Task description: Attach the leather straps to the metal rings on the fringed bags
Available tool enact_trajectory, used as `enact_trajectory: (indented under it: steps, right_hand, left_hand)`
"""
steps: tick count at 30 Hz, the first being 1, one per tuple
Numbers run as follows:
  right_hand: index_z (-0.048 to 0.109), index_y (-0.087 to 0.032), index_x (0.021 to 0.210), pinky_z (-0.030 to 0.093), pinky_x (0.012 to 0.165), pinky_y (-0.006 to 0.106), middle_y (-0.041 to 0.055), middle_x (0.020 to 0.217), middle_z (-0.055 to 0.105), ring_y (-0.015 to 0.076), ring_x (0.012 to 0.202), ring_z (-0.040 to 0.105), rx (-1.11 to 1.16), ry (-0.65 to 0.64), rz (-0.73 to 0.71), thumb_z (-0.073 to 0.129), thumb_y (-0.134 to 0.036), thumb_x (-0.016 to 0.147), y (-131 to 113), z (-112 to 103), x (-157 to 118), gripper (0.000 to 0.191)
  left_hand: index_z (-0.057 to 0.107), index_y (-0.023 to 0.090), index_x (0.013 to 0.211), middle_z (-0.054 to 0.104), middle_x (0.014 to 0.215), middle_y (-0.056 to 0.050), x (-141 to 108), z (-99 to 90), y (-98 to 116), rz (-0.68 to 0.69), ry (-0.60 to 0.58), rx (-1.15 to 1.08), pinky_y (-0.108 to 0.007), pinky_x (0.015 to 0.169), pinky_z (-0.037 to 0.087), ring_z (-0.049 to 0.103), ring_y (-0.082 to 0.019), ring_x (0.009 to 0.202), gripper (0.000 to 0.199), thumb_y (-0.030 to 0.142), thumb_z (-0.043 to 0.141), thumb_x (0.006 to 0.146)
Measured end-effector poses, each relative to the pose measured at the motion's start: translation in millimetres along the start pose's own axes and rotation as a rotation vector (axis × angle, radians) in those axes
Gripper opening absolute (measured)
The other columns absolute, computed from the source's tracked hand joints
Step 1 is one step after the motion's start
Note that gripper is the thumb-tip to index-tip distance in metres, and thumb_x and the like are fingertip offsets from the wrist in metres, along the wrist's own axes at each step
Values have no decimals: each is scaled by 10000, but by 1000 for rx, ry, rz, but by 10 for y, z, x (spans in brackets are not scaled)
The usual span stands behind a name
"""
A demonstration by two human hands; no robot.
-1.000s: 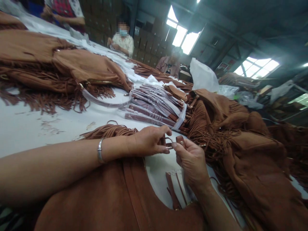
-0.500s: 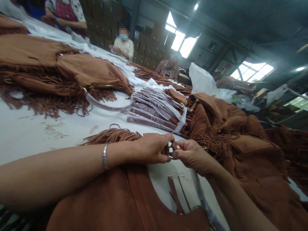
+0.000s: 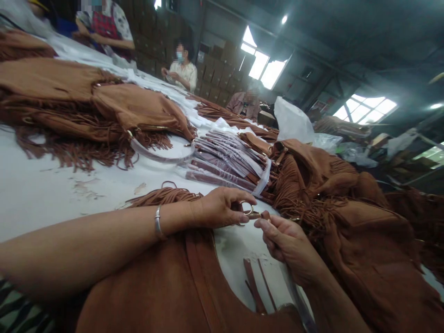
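Between thumb and fingers, my left hand (image 3: pixel 220 206) grips a gold metal ring (image 3: pixel 252 206). My right hand (image 3: pixel 286 238) is closed in a pinch on the end of a brown leather strap (image 3: pixel 265 215), which reaches the ring. Below both hands lies a brown suede bag (image 3: pixel 156 286) with a curved opening; fringe (image 3: pixel 166 195) shows beyond my left forearm. A plastic-wrapped strap (image 3: pixel 301 300) hangs down below my right hand. Thin leather strips (image 3: pixel 255 286) rest in the bag's curve on the white table (image 3: pixel 41 185).
Wrapped straps (image 3: pixel 225 159) are bundled ahead of my hands. Fringed brown bags are heaped at the left (image 3: pixel 138 104) and the right (image 3: pixel 374 245). Several people work across the table, among them a person in a light shirt (image 3: pixel 185 71). Stacked cartons (image 3: pixel 217 69) stand behind.
My right hand has drawn slightly right and down, away from my left. The ring, earlier mostly covered by fingers, now shows clearly between the hands. The view has shifted a little.
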State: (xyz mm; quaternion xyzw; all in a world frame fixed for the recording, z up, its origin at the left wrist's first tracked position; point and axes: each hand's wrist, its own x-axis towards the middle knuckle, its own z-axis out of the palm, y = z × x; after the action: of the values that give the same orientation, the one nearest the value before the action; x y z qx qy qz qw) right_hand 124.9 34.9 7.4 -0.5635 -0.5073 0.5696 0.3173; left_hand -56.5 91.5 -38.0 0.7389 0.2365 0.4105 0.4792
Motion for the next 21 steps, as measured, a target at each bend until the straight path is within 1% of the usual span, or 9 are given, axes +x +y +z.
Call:
enact_trajectory:
  steps: [3,5,8,11,14,16,18,20,21]
  right_hand:
    - [537,-144,800,84,366,158,-85,481,361,26,399,181,-15,-16,-36,700,-491,668,-75,10,-3,406]
    - [537,-143,789,90,370,165,-77,480,375,29,401,188,-54,-18,-63,681,-497,684,-124,6,-9,396]
    - [547,-146,780,100,359,182,-61,500,410,31,391,206,-135,-9,-97,664,-480,705,-129,33,3,362]
    - [549,-141,746,118,357,187,-64,507,386,34,397,230,-164,79,-131,692,-427,681,-57,110,77,326]
    - [517,-147,721,131,366,177,-88,507,310,29,406,211,-81,142,-109,713,-391,659,18,177,164,319]
    - [500,-158,729,128,363,176,-91,508,300,29,401,196,-26,136,-91,694,-405,676,39,189,189,318]
    - [494,-172,717,144,354,182,-84,504,304,38,394,209,-33,126,-105,685,-431,680,38,182,194,324]
    - [508,-185,697,198,345,198,-68,503,325,56,391,257,-103,106,-165,697,-467,657,30,186,247,342]
    - [535,-192,709,235,340,216,-50,497,360,77,391,301,-130,96,-230,689,-509,646,25,210,325,358]
  left_hand:
    - [589,110,1058,551,660,29,8,-33,-12,10,-42,13,-164,537,388,489,-66,578,400,216,698,689]
    - [584,109,1066,561,671,23,16,-60,-7,-10,-78,-3,-169,553,397,497,-71,592,410,224,701,690]
    - [574,107,1090,550,661,28,24,-106,28,-10,-159,17,-164,551,390,486,-68,586,399,215,669,717]
    - [590,115,1072,539,675,26,34,-156,72,61,-229,66,-157,560,384,475,-66,600,325,192,612,757]
    - [590,113,1085,547,688,19,56,-193,62,76,-252,49,-151,547,378,480,-68,605,325,181,593,768]
    - [583,109,1108,556,684,17,69,-193,28,80,-235,52,-151,538,378,482,-70,594,358,179,603,757]
    - [595,120,1099,589,732,4,61,-160,19,104,-172,107,-159,570,398,499,-75,610,355,179,609,749]
    - [611,152,1083,625,824,-7,37,-104,54,125,-98,204,-165,632,424,534,-82,658,325,193,600,761]
    - [606,172,1101,632,817,0,30,-80,76,121,-102,241,-157,631,432,550,-81,655,332,206,594,771]
